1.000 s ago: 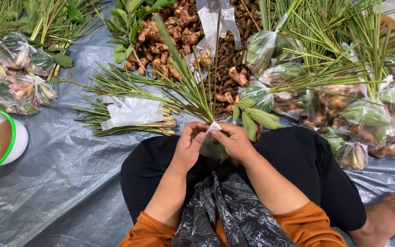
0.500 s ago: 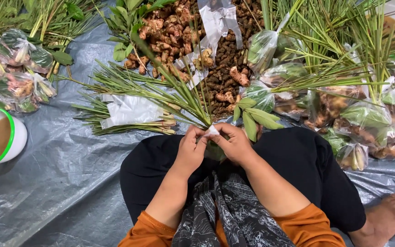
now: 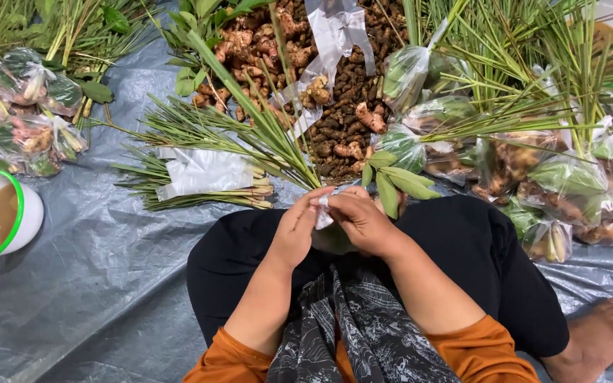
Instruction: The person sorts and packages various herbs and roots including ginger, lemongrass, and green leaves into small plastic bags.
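On the grey tarp (image 3: 94, 284), both hands still pinch the plastic bag (image 3: 323, 215), little changed.

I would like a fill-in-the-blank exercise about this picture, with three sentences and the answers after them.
1. Both hands, the left hand and the right hand, meet over the person's ____.
2. The bowl at the left has a rim of ____ colour.
3. The lemongrass stalks beside the plastic bag lie on a grey ____.

Missing words: lap; green; plastic sheet
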